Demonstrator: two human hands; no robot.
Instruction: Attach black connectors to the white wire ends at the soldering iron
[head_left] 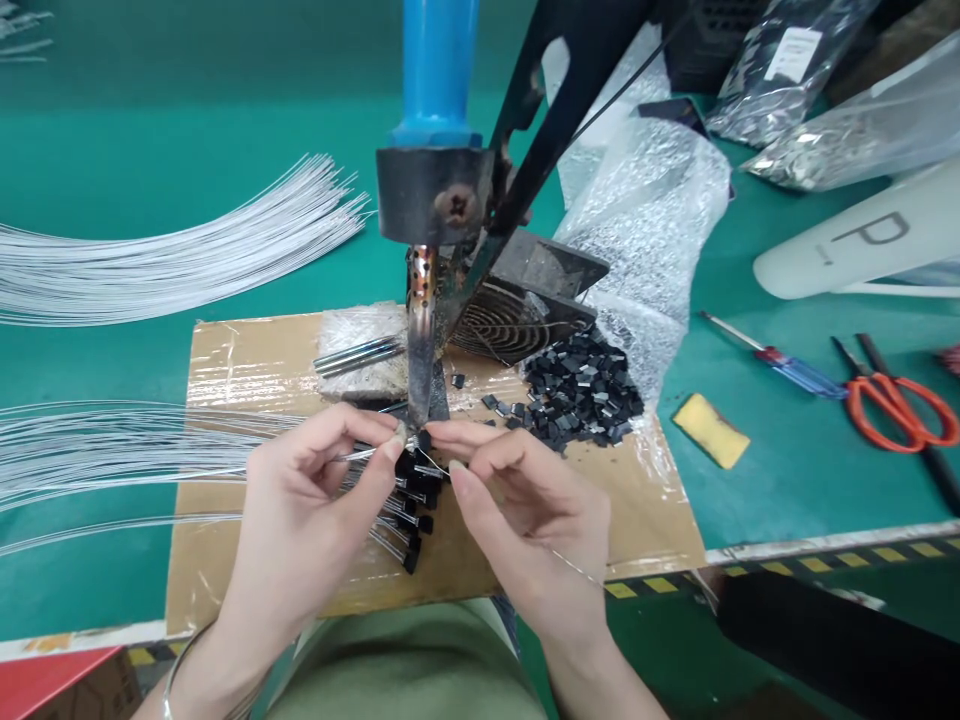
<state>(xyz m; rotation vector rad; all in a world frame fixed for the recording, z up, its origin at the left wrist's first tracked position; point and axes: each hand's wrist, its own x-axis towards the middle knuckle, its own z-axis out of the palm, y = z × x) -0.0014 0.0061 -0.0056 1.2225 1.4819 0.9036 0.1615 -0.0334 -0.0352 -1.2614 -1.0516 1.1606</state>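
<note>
Here, your left hand [311, 500] pinches thin white wire [359, 455], right hand [544, 510] fine silvery strand [434, 462]; blue-handled soldering iron [421, 330] pointing between.

The white wires [112, 455] running to my left grip [307, 510] look smooth and plastic-coated; the thin strand [577, 568] at my right grip [551, 510] has a metallic sheen. Before me, the iron's handle [439, 70] is smooth blue plastic, its perforated sleeve [421, 280] heat-stained metal, its tip [420, 370] dull and grey. I see brown cardboard [240, 360] with a glossy, wrinkled film, shiny translucent bubble wrap [645, 220], small black pieces [585, 390] partly glinting, and smooth orange plastic on the scissors' handles [892, 425].
</note>
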